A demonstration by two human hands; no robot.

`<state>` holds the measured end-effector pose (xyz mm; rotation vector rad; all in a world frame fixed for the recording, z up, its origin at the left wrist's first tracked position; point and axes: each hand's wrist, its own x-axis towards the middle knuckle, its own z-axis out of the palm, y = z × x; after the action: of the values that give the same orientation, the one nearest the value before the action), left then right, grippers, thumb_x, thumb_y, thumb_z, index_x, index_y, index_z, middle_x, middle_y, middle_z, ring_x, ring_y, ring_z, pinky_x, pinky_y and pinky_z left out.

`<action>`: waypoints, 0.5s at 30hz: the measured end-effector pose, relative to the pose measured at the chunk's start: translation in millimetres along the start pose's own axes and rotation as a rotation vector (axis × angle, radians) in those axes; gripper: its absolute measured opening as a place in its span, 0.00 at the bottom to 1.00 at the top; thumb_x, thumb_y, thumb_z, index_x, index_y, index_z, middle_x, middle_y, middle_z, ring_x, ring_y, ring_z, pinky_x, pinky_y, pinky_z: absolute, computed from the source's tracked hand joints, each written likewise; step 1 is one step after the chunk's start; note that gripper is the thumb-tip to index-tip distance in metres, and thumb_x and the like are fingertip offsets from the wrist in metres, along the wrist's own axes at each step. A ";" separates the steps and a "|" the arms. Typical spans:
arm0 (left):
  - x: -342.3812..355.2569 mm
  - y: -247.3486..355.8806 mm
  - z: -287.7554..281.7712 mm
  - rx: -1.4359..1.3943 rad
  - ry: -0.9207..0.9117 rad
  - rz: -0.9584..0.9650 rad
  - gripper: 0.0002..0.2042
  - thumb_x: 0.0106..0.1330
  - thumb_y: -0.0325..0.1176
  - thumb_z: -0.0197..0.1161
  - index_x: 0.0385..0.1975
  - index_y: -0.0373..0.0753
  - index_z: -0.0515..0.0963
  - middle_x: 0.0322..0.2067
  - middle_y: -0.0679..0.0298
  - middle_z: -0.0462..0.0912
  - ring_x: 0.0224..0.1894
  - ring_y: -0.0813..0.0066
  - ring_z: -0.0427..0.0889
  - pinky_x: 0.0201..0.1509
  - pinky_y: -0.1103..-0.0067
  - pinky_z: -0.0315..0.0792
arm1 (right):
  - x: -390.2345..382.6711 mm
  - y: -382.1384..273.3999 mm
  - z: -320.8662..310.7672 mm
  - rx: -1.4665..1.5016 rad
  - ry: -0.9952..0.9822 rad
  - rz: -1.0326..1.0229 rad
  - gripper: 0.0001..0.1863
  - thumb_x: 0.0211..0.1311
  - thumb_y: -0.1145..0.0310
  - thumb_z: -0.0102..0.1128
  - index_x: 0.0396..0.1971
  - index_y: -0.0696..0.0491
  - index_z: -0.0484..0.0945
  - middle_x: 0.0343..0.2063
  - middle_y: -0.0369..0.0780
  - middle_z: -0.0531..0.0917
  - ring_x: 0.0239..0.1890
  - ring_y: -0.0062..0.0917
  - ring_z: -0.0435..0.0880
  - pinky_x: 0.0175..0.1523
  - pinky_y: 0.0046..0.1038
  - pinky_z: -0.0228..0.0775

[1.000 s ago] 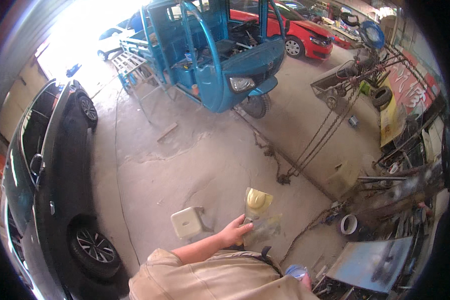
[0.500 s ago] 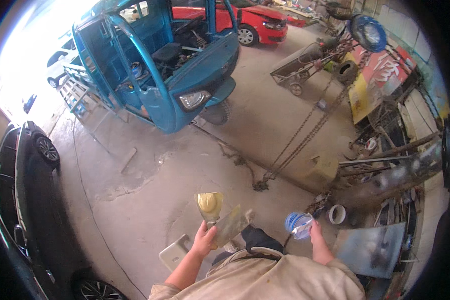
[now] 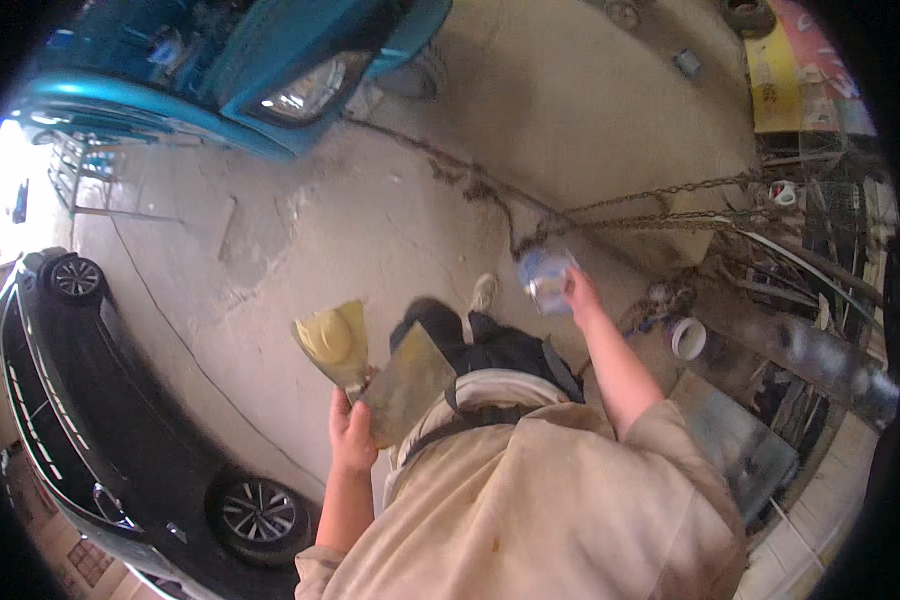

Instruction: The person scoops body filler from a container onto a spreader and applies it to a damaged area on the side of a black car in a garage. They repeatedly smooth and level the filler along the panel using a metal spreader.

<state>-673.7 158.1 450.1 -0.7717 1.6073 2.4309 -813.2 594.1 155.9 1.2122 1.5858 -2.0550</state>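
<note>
My left hand (image 3: 353,428) is closed around a putty knife (image 3: 356,312), whose wide blade carries a smooth mound of yellow putty (image 3: 332,335). A flat, smeared, grey-brown plate (image 3: 410,385) sticks out beside it from the same hand; its grip is hidden. Held out ahead on the right, my right hand (image 3: 582,298) grips the edge of a round blue-and-clear plastic tub (image 3: 550,268). Something pale shows against the tub by my fingers, too blurred to name. Both hands are apart from each other, in front of my body.
A teal three-wheeler cab (image 3: 270,90) stands far left, and a black car (image 3: 140,420) fills the left side. Chains (image 3: 660,200) stretch taut across the right. A white bucket (image 3: 688,338), a metal sheet (image 3: 735,435) and a thick pipe (image 3: 810,355) lie at right.
My view has tipped downward, and the red car has left it. The right hand has moved forward with the tub. My left hand still holds the loaded putty knife and the plate, now farther left.
</note>
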 end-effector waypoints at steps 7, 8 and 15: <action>139.9 55.6 37.6 0.001 -0.006 -0.069 0.35 0.67 0.49 0.64 0.67 0.32 0.60 0.60 0.58 0.71 0.62 0.67 0.70 0.68 0.70 0.62 | 53.2 -151.3 125.9 0.145 -0.082 -0.031 0.13 0.67 0.53 0.58 0.36 0.48 0.78 0.29 0.32 0.79 0.33 0.21 0.78 0.40 0.26 0.70; 167.4 66.7 42.2 0.068 -0.005 -0.069 0.36 0.67 0.50 0.64 0.67 0.32 0.60 0.59 0.59 0.71 0.62 0.68 0.70 0.67 0.71 0.63 | 57.4 -169.2 142.1 0.183 -0.076 -0.066 0.14 0.67 0.52 0.58 0.36 0.48 0.78 0.29 0.33 0.79 0.33 0.21 0.78 0.41 0.27 0.70; 368.7 153.6 99.7 0.125 -0.338 -0.241 0.42 0.60 0.59 0.68 0.64 0.31 0.63 0.50 0.63 0.73 0.54 0.74 0.72 0.60 0.76 0.65 | 78.8 -368.6 178.3 0.391 0.081 -0.078 0.19 0.67 0.48 0.56 0.41 0.50 0.78 0.35 0.37 0.80 0.39 0.28 0.79 0.48 0.33 0.69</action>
<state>-1082.9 118.8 430.4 -0.4713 1.4295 2.1311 -1182.2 588.4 350.1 1.3932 1.3175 -2.4778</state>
